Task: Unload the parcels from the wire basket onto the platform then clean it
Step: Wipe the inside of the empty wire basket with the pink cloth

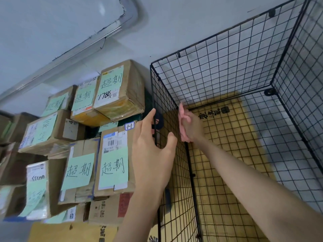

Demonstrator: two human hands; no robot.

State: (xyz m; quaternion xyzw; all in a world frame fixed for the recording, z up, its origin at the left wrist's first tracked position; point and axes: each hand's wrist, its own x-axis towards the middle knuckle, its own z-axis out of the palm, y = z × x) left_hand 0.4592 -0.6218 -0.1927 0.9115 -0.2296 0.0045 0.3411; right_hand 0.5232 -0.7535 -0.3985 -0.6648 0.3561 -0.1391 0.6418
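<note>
– Both hands are working at the front-left corner of the black wire-grid basket (227,70). Left hand (152,147) is clamping the upright edge of the side panel, with the fingers running up the outside and the thumb hooking round onto the mesh. It's sitting just beside a round black plastic connector (160,119).

– And the other one?

– Right hand (191,127) is reaching inside the basket. It's bunching a pink cloth (182,119) in its curled fingers and pressing it against the inner face of that same side panel. So the two hands are sitting near each other with the mesh between them.

– Where are the boxes sitting then?

– Brown cardboard parcels (132,81) are all stacking up outside, just left of the basket, several layers high against the white wall (52,23). Most are wearing pale green paper notes (78,170) with black handwritten characters, and a few are also showing white shipping labels with barcodes. Can't tell what the pile is resting on, since the bottom edge is going blurry.

– What's showing through the basket floor?

– A yellow cardboard sheet with black print (227,145) is lying flat across the bottom, showing through the grid, and a grey surface is peeking out past its right edge. Up top, a grey conduit (122,20) is running diagonally across the wall above the pile.
</note>
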